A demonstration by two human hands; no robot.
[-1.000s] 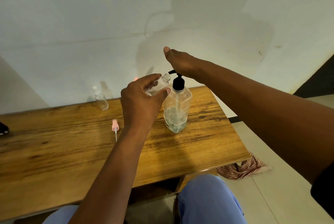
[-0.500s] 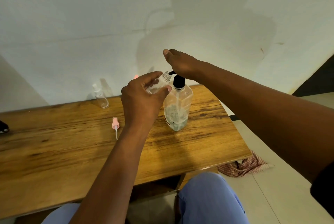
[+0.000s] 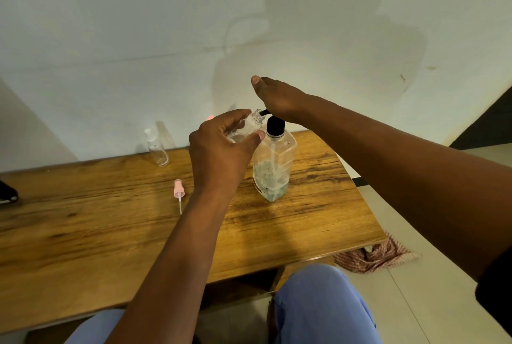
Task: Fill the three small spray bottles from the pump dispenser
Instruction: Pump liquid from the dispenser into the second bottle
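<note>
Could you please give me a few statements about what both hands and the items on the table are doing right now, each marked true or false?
1. The left hand holds a small clear bottle tilted, its open neck at the pump spout. True.
2. The right hand rests flat on the wooden table. False: it sits on top of the pump dispenser.
3. The pink spray cap is screwed onto a bottle. False: it lies loose on the table.
4. A capped spray bottle stands near the wall. True.
5. The pump dispenser is full to the neck. False: only its lower part holds liquid.
</note>
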